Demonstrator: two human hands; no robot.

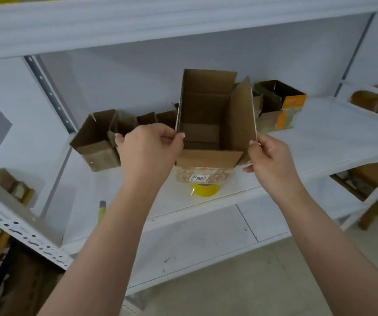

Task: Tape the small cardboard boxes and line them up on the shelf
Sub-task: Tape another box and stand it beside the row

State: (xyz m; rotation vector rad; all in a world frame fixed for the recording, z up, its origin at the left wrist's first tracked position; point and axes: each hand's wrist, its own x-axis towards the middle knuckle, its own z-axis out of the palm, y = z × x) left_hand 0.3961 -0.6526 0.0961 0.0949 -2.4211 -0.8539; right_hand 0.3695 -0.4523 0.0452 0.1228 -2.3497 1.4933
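box (pixel 208 124) open, flaps up | left hand (pixel 149 153), right hand (pixel 272 160) pinch flaps (apparently)

Your left hand (pixel 148 148) pinches the left flap of the open cardboard box (pixel 208 124); your right hand (pixel 269 156) pinches its right flap; the box is over the white shelf (pixel 320 142), just above a yellow tape roll (pixel 205 189); more open boxes (pixel 99 137) stand behind.

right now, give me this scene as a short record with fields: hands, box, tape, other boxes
left hand: left hand pinches the box's left flap edge
right hand: right hand grips the right flap
box: open cardboard box, flaps up, held over the white shelf
tape: yellow tape roll on the shelf, just below the box
other boxes: open boxes lined along the back
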